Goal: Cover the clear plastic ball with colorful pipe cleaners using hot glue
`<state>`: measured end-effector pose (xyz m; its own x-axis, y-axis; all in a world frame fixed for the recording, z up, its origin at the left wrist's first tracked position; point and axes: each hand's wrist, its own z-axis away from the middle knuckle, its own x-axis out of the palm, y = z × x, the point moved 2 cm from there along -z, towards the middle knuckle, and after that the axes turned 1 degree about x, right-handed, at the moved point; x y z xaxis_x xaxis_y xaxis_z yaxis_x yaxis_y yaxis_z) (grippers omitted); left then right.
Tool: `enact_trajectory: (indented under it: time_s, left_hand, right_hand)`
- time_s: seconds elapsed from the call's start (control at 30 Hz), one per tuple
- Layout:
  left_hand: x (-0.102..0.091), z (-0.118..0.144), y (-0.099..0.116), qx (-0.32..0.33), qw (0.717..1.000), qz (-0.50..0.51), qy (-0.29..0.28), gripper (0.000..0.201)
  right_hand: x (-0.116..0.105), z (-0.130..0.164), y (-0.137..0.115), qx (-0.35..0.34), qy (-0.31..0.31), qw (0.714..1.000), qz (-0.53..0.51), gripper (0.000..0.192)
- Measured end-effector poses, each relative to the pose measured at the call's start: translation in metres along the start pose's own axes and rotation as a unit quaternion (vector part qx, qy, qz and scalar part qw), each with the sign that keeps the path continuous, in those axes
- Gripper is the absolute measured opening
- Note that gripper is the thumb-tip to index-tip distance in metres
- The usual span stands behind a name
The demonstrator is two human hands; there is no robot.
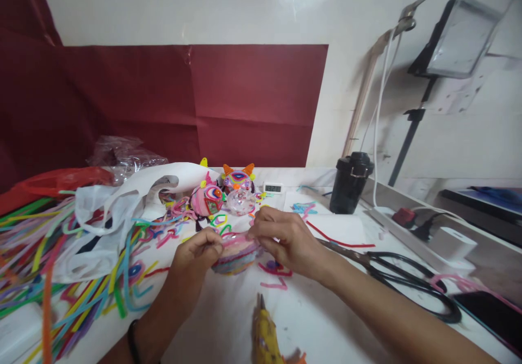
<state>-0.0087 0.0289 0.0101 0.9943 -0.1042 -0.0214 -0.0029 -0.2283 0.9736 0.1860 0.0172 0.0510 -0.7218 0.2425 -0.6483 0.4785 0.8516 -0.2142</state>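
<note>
Holding a striped, bowl-like piece (235, 261) above the middle of the white table (330, 315), pinching its left rim between thumb and fingers of the left hand (194, 266) and its right rim with bunched fingers of the right hand (287, 239). Gripping it just beyond a dark-tipped yellow tool (266, 335), nearer than two decorated balls (202, 201), between coloured strips (48, 298) at left and black-handled scissors (362, 258) at right.

Black lidded bottle (350, 185) near surface's (326, 318) back edge, toward right corner. Small digital clock (273, 189) at back edge, middle. White power strip (411, 240) along right edge; dark phone (489, 316) nearer front right corner.
</note>
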Motion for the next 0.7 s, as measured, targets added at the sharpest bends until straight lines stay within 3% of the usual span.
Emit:
enact_trajectory:
  time_s: [0.4, 0.7]
  left_hand:
    - [0.002, 0.004, 0.009, -0.035, 0.998, 0.042, 0.006, 0.012]
    - [0.005, 0.005, 0.012, -0.034, 0.997, 0.068, 0.020, 0.012]
  right_hand:
    - [0.003, 0.002, -0.006, -0.095, 0.059, 0.988, 0.107, 0.025]
    - [0.000, 0.002, -0.014, -0.132, 0.044, 0.961, 0.239, 0.024]
